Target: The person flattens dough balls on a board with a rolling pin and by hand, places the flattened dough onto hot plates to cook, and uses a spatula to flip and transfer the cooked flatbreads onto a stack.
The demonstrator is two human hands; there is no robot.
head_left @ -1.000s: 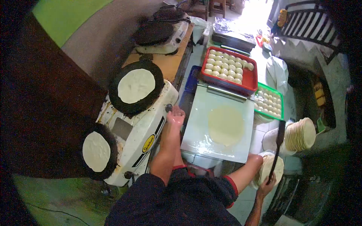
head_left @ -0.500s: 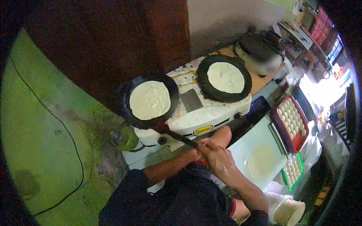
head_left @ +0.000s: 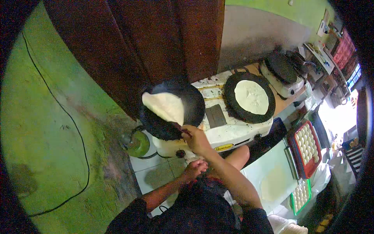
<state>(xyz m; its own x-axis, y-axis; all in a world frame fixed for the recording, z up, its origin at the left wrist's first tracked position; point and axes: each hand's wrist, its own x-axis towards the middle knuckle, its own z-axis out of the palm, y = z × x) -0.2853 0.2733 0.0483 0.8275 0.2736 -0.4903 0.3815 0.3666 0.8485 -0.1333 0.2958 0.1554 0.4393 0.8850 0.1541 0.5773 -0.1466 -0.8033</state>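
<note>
My right hand (head_left: pixel 196 139) is closed round the handle of a dark spatula (head_left: pixel 178 127) at the front edge of the left pan (head_left: pixel 193 107). A flatbread (head_left: pixel 165 107) lies folded or lifted at one side above that pan, its near edge by the spatula. Curled near my lap, my left hand (head_left: pixel 196 168) shows nothing in its fingers. A second pale flatbread (head_left: pixel 251 97) lies flat on the right pan (head_left: pixel 231 102). Both pans rest on a white two-burner stove (head_left: pixel 218 136).
A thin dough round (head_left: pixel 274 183) lies on a pale board (head_left: pixel 253 171) at the right. Behind it are dough balls in a red tray (head_left: pixel 318 150) and a green tray (head_left: pixel 310 192). A green gas cylinder (head_left: pixel 138 145) stands left of the stove; another stove (head_left: pixel 286 90) sits behind.
The spatula has moved from both hands into the right hand alone and reached the left pan. The flatbread there has gone from flat to raised. My left hand has let go and dropped back.
</note>
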